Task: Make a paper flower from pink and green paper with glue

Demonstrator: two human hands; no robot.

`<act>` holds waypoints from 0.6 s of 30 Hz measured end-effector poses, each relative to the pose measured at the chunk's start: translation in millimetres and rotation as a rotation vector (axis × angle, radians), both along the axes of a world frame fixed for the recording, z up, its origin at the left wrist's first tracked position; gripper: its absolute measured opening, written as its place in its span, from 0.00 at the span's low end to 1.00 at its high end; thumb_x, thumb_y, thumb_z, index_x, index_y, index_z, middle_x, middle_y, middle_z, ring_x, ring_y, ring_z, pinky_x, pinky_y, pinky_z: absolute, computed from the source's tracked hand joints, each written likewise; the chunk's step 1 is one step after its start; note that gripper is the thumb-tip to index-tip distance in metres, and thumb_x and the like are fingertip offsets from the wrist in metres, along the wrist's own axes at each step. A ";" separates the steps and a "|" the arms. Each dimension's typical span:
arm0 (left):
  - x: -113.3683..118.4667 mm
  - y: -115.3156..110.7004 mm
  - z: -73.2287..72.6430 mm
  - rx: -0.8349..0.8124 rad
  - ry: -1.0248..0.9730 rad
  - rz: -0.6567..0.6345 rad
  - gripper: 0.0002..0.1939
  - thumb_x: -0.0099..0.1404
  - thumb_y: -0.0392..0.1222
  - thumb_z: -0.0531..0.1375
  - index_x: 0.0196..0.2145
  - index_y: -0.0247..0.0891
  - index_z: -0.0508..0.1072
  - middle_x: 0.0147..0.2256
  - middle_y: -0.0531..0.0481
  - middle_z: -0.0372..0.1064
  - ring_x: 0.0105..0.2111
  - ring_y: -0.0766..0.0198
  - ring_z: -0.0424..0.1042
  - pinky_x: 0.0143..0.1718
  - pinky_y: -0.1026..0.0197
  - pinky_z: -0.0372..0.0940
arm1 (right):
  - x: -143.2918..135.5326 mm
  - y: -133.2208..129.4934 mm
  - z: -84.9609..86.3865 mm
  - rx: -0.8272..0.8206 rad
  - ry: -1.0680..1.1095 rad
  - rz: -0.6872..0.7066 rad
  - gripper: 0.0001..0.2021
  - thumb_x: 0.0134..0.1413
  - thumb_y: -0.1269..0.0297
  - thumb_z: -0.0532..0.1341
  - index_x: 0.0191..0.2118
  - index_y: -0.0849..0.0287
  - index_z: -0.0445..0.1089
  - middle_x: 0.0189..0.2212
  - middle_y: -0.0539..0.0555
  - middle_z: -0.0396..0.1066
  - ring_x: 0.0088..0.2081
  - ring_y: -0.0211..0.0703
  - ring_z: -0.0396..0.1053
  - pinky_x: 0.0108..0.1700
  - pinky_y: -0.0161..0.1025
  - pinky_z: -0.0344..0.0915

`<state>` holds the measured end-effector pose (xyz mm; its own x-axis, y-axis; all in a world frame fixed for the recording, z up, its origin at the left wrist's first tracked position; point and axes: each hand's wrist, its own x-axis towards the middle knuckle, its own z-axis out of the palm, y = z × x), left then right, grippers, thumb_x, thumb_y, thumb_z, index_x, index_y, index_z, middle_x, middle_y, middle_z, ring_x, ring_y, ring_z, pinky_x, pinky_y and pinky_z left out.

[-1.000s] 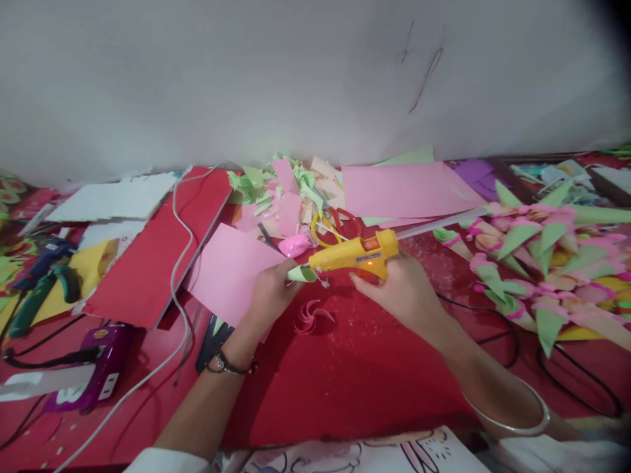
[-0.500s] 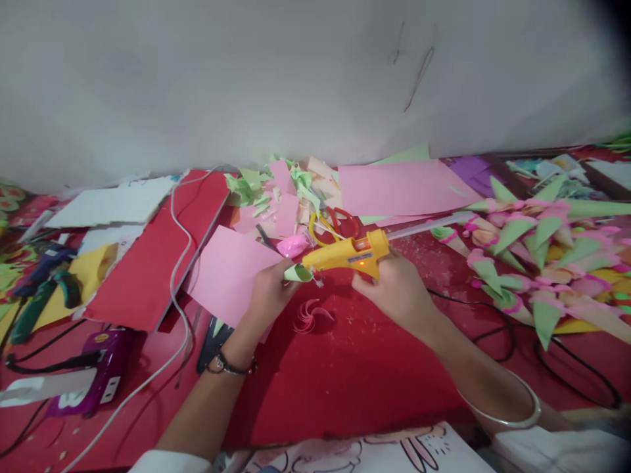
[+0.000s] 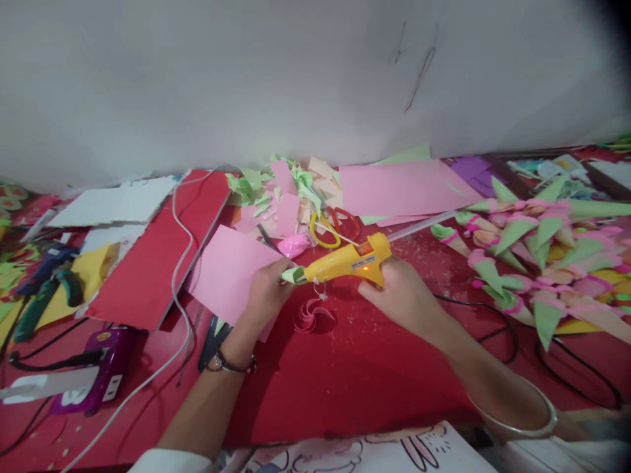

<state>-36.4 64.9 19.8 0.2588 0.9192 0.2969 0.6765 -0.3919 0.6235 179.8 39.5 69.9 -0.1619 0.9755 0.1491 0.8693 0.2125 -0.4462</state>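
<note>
1. From where I stand, the left hand (image 3: 269, 289) closes its grip on a green paper roll (image 3: 292, 274); the right hand (image 3: 407, 289) wraps tightly round the yellow glue gun (image 3: 348, 259)
2. The roll sits at the gun's nose, above the worktop's (image 3: 345, 387) middle
3. I'd steady the roll and dab sparingly, keeping skin clear of heat
4. The gun's long axis slants: nose left and slightly near, glue stick (image 3: 424, 225) far right

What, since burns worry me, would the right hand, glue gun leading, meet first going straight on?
Probably the green paper in the left hand; whether the glue gun touches it is unclear.
</note>
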 end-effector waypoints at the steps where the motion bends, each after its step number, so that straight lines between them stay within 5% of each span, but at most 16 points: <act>1: 0.3 -0.3 0.2 -0.004 0.003 0.000 0.03 0.55 0.37 0.55 0.25 0.36 0.65 0.20 0.55 0.63 0.20 0.70 0.61 0.21 0.70 0.53 | 0.2 -0.3 -0.3 -0.004 -0.002 0.001 0.06 0.40 0.71 0.53 0.28 0.62 0.66 0.21 0.51 0.65 0.22 0.37 0.60 0.24 0.32 0.53; 18: 3.1 -1.6 -0.3 -0.003 0.029 0.023 0.05 0.55 0.37 0.55 0.23 0.36 0.65 0.19 0.56 0.60 0.19 0.71 0.59 0.21 0.70 0.51 | 0.3 -2.1 -11.7 0.077 -0.213 -0.106 0.12 0.45 0.69 0.52 0.37 0.65 0.66 0.28 0.59 0.69 0.25 0.46 0.67 0.26 0.37 0.57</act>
<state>-33.3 63.3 19.5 0.2463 0.9259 0.2864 0.7031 -0.3741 0.6047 180.2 37.5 58.1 -0.0954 0.9757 0.1973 0.9613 0.1417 -0.2362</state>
